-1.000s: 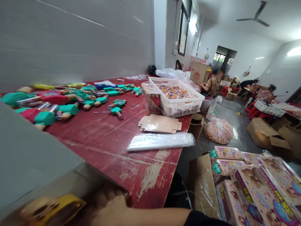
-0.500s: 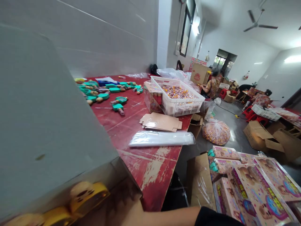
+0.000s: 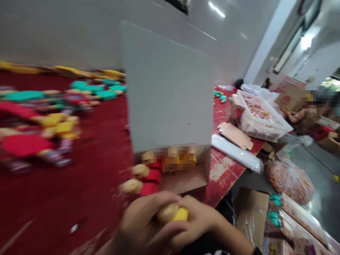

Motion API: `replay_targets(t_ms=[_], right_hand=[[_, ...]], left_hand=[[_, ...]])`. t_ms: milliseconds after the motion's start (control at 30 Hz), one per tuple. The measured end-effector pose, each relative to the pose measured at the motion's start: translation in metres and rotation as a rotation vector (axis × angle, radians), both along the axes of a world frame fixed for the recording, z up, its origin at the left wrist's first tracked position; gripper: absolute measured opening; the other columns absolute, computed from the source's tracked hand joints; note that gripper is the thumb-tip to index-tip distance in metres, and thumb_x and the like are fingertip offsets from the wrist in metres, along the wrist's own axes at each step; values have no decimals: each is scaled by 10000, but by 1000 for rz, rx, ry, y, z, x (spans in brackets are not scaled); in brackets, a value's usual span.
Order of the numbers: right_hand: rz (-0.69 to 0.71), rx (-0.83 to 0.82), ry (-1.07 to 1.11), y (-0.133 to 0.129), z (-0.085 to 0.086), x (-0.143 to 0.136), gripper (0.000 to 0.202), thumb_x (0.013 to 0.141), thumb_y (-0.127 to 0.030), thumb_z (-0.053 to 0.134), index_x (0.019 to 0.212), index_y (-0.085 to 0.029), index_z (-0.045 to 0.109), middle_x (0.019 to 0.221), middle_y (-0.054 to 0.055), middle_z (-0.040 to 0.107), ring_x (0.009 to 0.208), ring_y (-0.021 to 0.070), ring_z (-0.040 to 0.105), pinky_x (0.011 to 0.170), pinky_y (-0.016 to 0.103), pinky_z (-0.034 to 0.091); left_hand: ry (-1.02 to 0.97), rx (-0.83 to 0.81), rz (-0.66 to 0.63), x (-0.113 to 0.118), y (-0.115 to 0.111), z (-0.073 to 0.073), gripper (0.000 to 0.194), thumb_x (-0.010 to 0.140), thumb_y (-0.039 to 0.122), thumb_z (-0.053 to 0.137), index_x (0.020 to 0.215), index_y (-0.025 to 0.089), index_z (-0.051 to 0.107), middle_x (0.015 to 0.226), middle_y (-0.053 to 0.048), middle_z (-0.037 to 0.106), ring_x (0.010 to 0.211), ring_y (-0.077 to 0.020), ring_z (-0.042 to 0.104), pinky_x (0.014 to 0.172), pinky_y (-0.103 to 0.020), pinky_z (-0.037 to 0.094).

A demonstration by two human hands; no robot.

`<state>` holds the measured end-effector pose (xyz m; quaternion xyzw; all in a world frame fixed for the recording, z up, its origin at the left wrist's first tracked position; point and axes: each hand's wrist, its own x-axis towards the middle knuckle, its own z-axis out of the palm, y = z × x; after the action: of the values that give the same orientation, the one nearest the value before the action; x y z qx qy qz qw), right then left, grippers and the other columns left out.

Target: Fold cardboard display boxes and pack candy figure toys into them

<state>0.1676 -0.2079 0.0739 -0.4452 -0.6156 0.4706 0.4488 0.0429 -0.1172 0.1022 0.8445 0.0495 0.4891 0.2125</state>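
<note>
Both hands meet at the bottom centre, just in front of an open cardboard box. My left hand [image 3: 145,221] is closed around a yellow toy with a beige animal-like head [image 3: 168,213]. My right hand [image 3: 200,217] closes on the same toy from the other side; motion blur softens the fingers. Just beyond my left hand, red toys with beige heads [image 3: 152,180] lie at the box's left front. The box [image 3: 183,182] has its tall pale lid [image 3: 170,88] standing upright, with red and yellow toys along its back.
Green toys [image 3: 106,94], red toys [image 3: 25,145] and yellow toys lie on the red table [image 3: 87,198]. To the right are flat cardboard pieces [image 3: 235,134], a plastic-wrapped stack [image 3: 236,154] and a white crate [image 3: 261,129]. Printed boxes [image 3: 300,216] stand lower right. Another person sits farther back.
The view has swung left, so the box now stands near the centre. My right hand has come out of the box, and both hands now show together on a yellow toy.
</note>
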Motion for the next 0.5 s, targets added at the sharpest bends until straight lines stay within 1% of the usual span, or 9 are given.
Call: replay_targets(t_ms=[33, 100, 133, 200, 233, 300, 400, 467, 500], right_hand=[[-72, -25, 113, -3, -2, 1, 306, 650, -374, 680, 847, -182, 546, 700, -47, 511, 551, 70, 473, 518, 151, 430], [-253, -40, 348, -10, -2, 9, 445, 641, -465, 658, 966, -185, 538, 776, -7, 538, 619, 109, 520, 569, 208, 478], [-334, -25, 437, -13, 0, 16, 514, 640, -528, 636, 1010, -189, 527, 810, 14, 548, 648, 133, 544, 579, 241, 496], [-445, 22, 519, -15, 3, 31, 589, 621, -623, 594, 1020, -196, 523, 828, 45, 550, 655, 173, 567, 532, 281, 505], [-461, 29, 512, -16, 3, 39, 583, 609, -634, 600, 988, -197, 536, 838, 57, 551, 666, 190, 578, 520, 297, 509], [-459, 14, 441, -16, -1, 54, 493, 593, -574, 674, 889, -197, 560, 886, 75, 561, 747, 222, 608, 589, 340, 538], [-492, -14, 321, -16, -13, 67, 379, 625, -443, 740, 853, -195, 565, 942, 83, 590, 866, 246, 625, 762, 406, 537], [-625, 11, 286, -14, -17, 69, 375, 664, -409, 725, 922, -202, 550, 901, 72, 607, 811, 234, 629, 723, 404, 541], [-762, 52, 275, -12, -17, 67, 368, 678, -394, 718, 938, -206, 536, 865, 55, 602, 759, 216, 622, 668, 377, 542]], left_hand=[[-33, 60, 31, -1, 5, 3, 445, 854, 612, 511, 921, 173, 530, 720, 7, 612, 604, -105, 589, 554, -210, 506], [-139, 170, 122, -1, 19, 10, 514, 804, 658, 510, 984, 177, 522, 847, -43, 642, 743, -150, 626, 655, -263, 531], [-200, 186, 179, 1, 28, 13, 531, 804, 661, 508, 1020, 177, 519, 937, -78, 637, 832, -180, 625, 712, -304, 533], [-267, 111, 237, 3, 46, 15, 457, 853, 608, 516, 1037, 190, 524, 1059, -108, 606, 955, -214, 596, 787, -362, 521], [-259, 49, 221, 4, 55, 15, 362, 887, 534, 518, 1014, 196, 539, 1078, -100, 603, 983, -211, 585, 815, -370, 512], [-161, -46, 85, 7, 71, 10, 176, 894, 363, 539, 933, 196, 577, 1064, -70, 629, 997, -196, 583, 882, -382, 487], [-32, -74, -167, 11, 86, -6, 103, 828, 241, 532, 823, 191, 622, 996, -35, 676, 1017, -196, 587, 945, -394, 451], [-41, -80, -216, 13, 89, -16, 129, 780, 203, 505, 771, 193, 633, 936, -27, 689, 1050, -207, 574, 944, -394, 446], [-56, -80, -203, 14, 88, -19, 144, 759, 186, 489, 741, 195, 632, 890, -23, 690, 1060, -212, 565, 937, -394, 443]])
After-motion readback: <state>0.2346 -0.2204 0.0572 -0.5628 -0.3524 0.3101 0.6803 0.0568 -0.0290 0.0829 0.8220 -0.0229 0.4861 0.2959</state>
